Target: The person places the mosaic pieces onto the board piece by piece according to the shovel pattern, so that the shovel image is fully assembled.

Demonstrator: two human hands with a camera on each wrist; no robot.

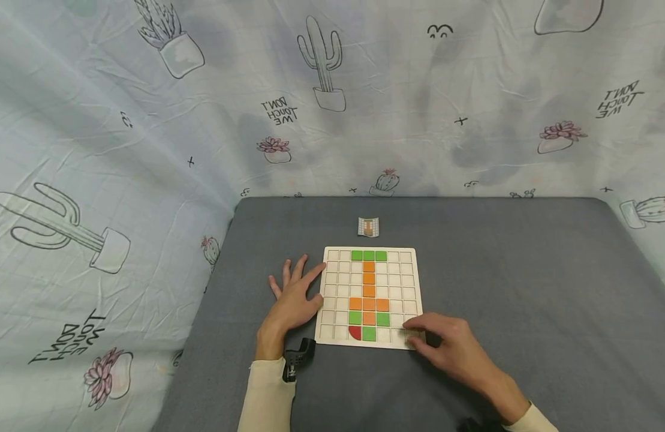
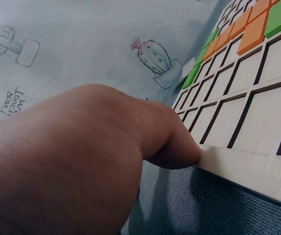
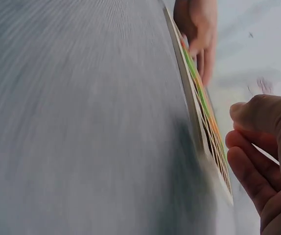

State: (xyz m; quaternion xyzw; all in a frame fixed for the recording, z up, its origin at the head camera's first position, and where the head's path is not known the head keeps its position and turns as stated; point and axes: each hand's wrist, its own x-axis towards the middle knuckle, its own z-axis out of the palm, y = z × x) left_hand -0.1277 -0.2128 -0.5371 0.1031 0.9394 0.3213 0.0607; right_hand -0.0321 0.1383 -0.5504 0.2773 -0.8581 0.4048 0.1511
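A square wooden grid board (image 1: 337, 291) lies on the grey table. Down its middle run orange tiles (image 1: 369, 278), with three green tiles (image 1: 369, 255) across the far row and more green ones near the front. A red rounded tile (image 1: 355, 332) sits in the nearest row, left of a green tile (image 1: 369, 333). My left hand (image 1: 293, 306) has its fingers spread, with thumb and index finger touching the board's left edge. Over the near right corner is my right hand (image 1: 451, 348), thumb and index finger apart; the right wrist view shows nothing between its fingertips (image 3: 237, 112).
A small card (image 1: 368, 227) with a printed grid picture lies just beyond the board. Pale cloth (image 1: 397, 90) with cactus drawings hangs behind and to the sides of the grey table (image 1: 505, 264). A black strap mount (image 1: 298, 360) is on the left wrist.
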